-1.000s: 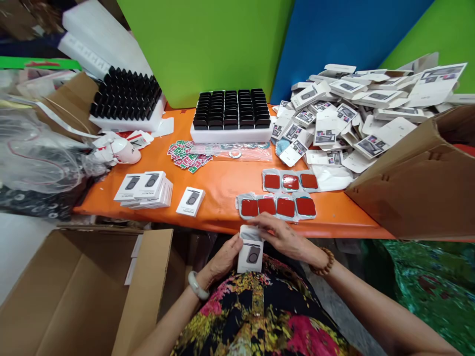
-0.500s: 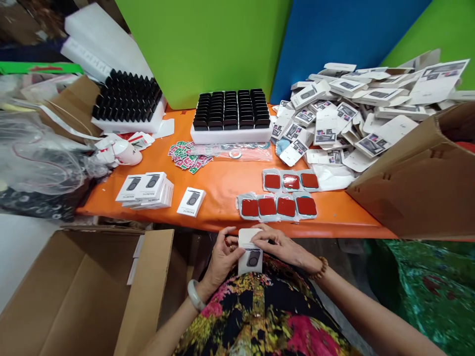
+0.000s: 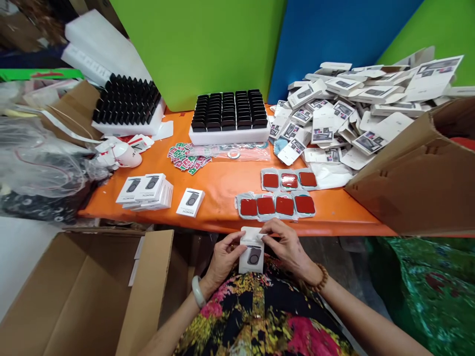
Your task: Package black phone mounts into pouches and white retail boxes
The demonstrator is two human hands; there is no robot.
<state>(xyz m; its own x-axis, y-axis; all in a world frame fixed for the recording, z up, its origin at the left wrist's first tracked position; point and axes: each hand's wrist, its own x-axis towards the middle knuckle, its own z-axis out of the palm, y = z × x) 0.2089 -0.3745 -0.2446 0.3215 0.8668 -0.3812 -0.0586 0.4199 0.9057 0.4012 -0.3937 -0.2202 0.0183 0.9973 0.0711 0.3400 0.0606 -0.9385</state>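
Note:
A small white product box (image 3: 252, 259) with a picture of a dark ring-shaped device is held upright against my lap, its top flap raised. My left hand (image 3: 225, 257) grips its left edge between thumb and fingers. At the upper right corner, my right hand (image 3: 286, 246) pinches a part of the box's flap with thumb and forefinger. Just beyond my hands, on the orange table, lie two rows of red square pads (image 3: 265, 205) on grey backing. A closed white box (image 3: 190, 202) and a stack of similar boxes (image 3: 145, 192) are on the left.
A foam tray of black pieces (image 3: 229, 136) stands at the table's back, with stickers (image 3: 188, 159) in front. Unfilled-looking white cartons (image 3: 326, 118) are heaped at the right. Cardboard boxes stand at the right (image 3: 404, 183) and lower left (image 3: 148, 291).
My right hand has shifted slightly right, its fingers now pinching at the flap's right side instead of lying across the box top. My left hand still holds the box.

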